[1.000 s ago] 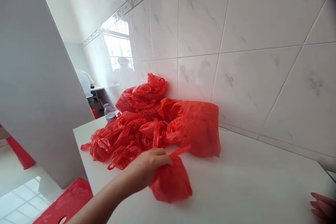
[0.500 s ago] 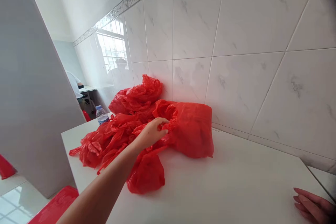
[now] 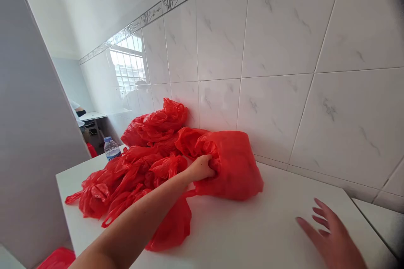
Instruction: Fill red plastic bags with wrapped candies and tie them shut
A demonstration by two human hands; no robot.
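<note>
My left hand [image 3: 202, 167] is closed at the mouth of a full red plastic bag [image 3: 237, 168], its fingertips partly hidden in the crumpled film. The bag lies on its side on the white table [image 3: 252, 235], near the tiled wall. Over the tabletop at the lower right, my right hand [image 3: 331, 231] hangs with fingers spread and nothing in it. More red plastic bags [image 3: 126, 176] lie bunched to the left of my left hand, and a smaller filled red bag [image 3: 172, 229] sits partly behind my left forearm.
A bottle with a blue cap [image 3: 111, 149] stands behind the bags near the table's left edge. The tiled wall [image 3: 277, 105] runs along the back. A grey partition [image 3: 31, 126] stands at left, with a red stool [image 3: 58, 259] below. A person's arm [image 3: 78, 111] shows far off.
My left hand has moved deeper into the bag's mouth and closed on it. My right hand has come in from the right edge and spread its fingers. The view has shifted slightly.
</note>
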